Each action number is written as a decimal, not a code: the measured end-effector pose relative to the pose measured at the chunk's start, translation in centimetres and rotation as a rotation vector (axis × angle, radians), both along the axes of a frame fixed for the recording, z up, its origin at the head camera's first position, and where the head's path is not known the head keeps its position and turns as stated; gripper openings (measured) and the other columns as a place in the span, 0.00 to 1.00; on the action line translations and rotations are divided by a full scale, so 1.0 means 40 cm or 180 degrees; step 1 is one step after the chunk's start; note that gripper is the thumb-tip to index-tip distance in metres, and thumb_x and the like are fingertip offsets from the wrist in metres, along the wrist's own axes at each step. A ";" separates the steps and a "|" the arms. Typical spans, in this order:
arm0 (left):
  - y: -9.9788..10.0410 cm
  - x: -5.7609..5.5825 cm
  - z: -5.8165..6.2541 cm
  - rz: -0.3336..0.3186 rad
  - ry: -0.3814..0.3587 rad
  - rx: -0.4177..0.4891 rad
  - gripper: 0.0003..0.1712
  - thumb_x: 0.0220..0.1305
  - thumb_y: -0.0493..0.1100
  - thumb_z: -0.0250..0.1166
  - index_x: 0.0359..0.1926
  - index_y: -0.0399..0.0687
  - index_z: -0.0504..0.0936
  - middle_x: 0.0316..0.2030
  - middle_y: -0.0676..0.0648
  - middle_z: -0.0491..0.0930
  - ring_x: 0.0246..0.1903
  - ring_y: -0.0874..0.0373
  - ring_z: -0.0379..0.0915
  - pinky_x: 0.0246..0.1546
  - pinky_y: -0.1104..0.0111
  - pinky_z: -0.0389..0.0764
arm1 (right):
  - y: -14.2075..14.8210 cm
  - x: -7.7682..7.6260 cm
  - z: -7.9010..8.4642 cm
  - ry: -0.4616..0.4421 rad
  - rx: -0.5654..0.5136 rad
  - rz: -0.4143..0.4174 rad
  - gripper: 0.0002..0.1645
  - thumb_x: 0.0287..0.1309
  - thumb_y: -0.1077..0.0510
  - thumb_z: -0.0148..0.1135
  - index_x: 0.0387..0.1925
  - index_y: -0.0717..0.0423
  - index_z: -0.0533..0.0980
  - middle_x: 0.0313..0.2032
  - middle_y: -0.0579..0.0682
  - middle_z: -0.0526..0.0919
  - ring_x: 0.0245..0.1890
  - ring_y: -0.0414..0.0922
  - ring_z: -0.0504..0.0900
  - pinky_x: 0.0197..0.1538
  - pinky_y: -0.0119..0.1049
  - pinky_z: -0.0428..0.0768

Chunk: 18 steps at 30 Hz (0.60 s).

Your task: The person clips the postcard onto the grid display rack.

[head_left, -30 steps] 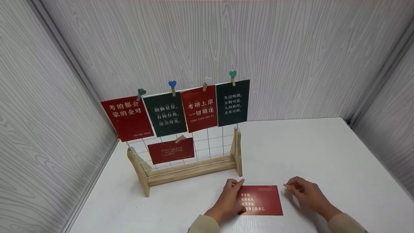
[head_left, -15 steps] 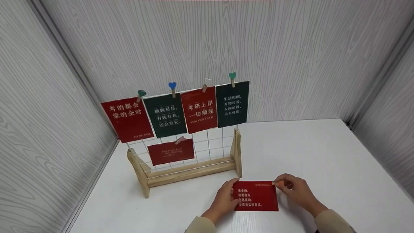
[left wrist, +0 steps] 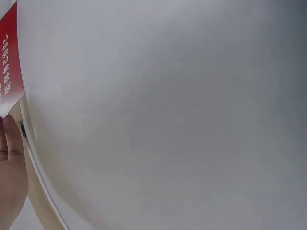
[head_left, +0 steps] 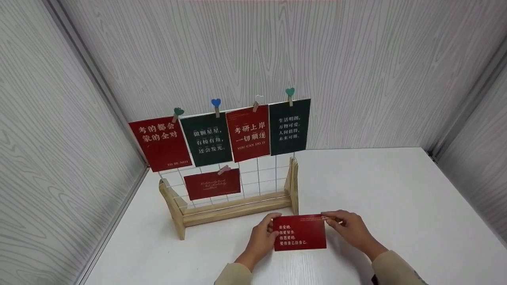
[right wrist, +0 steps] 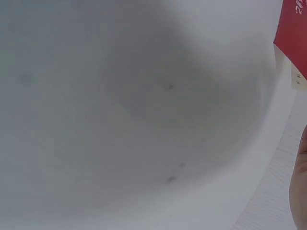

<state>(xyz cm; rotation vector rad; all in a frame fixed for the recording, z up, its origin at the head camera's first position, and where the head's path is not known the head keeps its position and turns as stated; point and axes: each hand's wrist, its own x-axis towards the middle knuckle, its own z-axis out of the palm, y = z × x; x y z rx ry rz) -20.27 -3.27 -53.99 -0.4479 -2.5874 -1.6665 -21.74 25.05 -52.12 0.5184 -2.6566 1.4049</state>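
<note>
A red postcard (head_left: pixel 300 233) with white lettering is tilted up over the white table, close in front of the rack. My left hand (head_left: pixel 259 237) pinches its left edge, thumb on the printed face. At the card's top right corner, my right hand (head_left: pixel 348 227) pinches a small wooden clothespin (head_left: pixel 324 218), mostly hidden by the fingers. The left wrist view catches part of the postcard (left wrist: pixel 10 60) above the left hand (left wrist: pixel 12 167). In the right wrist view, a corner of the postcard (right wrist: pixel 295 36) shows above the edge of the right hand (right wrist: pixel 300 187).
Behind the hands stands a wire grid rack on a wooden base (head_left: pixel 237 209). Several red and green cards hang along its top with heart clothespins, among them a green card (head_left: pixel 290 128). Lower down hangs a small red card (head_left: pixel 212 185). Wood-grain walls (head_left: pixel 356 71) enclose the table.
The left hand has raised the red postcard and carried it left, tilting it upward. The right hand has brought the clothespin from beside the card to its top right corner.
</note>
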 end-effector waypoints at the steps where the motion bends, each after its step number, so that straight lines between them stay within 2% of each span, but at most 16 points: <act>1: -0.008 -0.002 0.002 0.0012 -0.0008 0.0008 0.28 0.60 0.24 0.58 0.60 0.47 0.71 0.33 0.53 0.74 0.36 0.59 0.71 0.41 0.65 0.74 | -0.006 -0.003 0.002 0.0012 -0.0013 0.0017 0.16 0.59 0.61 0.63 0.50 0.54 0.81 0.42 0.42 0.84 0.40 0.41 0.80 0.40 0.34 0.79; 6: -0.045 -0.012 0.017 0.0084 0.0044 -0.0001 0.27 0.60 0.23 0.57 0.59 0.45 0.72 0.33 0.50 0.75 0.36 0.57 0.72 0.39 0.64 0.75 | -0.034 -0.015 0.019 0.0104 -0.0091 0.0084 0.15 0.58 0.63 0.64 0.48 0.55 0.81 0.40 0.44 0.85 0.37 0.42 0.81 0.39 0.34 0.80; 12: -0.087 -0.023 0.040 0.0191 0.0130 -0.0080 0.28 0.60 0.23 0.57 0.59 0.46 0.72 0.35 0.49 0.74 0.37 0.55 0.73 0.39 0.64 0.76 | -0.067 -0.031 0.052 0.0122 -0.0235 0.0080 0.10 0.52 0.60 0.70 0.38 0.53 0.81 0.32 0.43 0.85 0.31 0.41 0.82 0.36 0.33 0.81; 18: -0.111 -0.028 0.057 0.0254 0.0191 -0.0115 0.29 0.60 0.23 0.58 0.60 0.48 0.71 0.36 0.49 0.75 0.38 0.55 0.73 0.39 0.64 0.77 | -0.092 -0.047 0.076 0.0028 -0.0459 0.0147 0.12 0.52 0.61 0.70 0.40 0.57 0.83 0.36 0.46 0.85 0.35 0.42 0.83 0.40 0.32 0.81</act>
